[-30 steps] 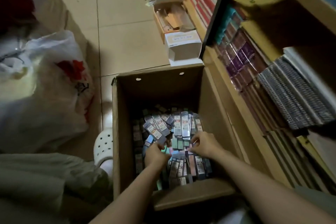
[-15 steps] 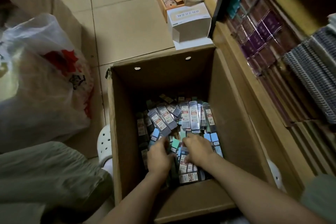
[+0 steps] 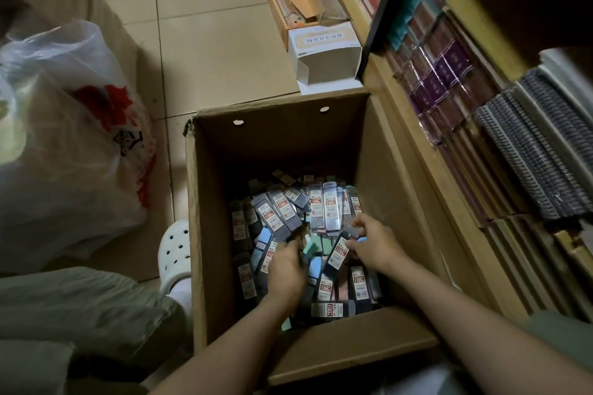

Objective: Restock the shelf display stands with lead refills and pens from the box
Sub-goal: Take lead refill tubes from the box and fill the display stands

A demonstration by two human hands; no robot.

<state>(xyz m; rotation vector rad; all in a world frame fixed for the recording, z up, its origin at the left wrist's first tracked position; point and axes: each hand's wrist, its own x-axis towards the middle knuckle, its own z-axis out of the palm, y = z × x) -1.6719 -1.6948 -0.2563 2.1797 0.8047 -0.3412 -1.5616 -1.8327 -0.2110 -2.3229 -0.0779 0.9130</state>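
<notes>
Both your hands are down in the cardboard box [image 3: 378, 157] on the floor beside the shelf [image 3: 414, 151]. Your left hand [image 3: 286, 269] curls over loose lead refill packs [image 3: 288, 212]; your right hand [image 3: 373, 242] pinches one dark pack [image 3: 337, 254].

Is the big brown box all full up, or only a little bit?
Only partly full. The cardboard box has lead refill packs heaped at its bottom, and its bare inner walls show high above them.
</notes>
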